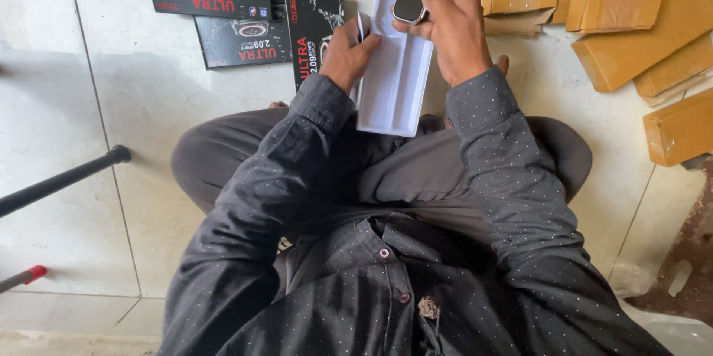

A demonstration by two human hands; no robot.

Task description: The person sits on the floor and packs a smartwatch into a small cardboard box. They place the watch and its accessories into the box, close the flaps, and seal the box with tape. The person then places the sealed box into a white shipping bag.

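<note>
While the left hand (347, 55) grips the white tray (394, 77) by its edge, the right hand (449, 25) pinches a watch (409, 3) over its top end. Black boxes (245, 7) lie just beyond the left fingers, brown cartons (631, 22) beside the right.

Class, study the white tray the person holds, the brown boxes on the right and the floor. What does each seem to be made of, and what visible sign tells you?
White tray: probably thin moulded plastic, smooth, slightly glossy, with pressed-in recesses.
Brown boxes: corrugated cardboard, matte tan, with folded flaps and raw edges.
Floor: likely glazed ceramic or stone tile, pale and shiny, with thin grout lines.
</note>
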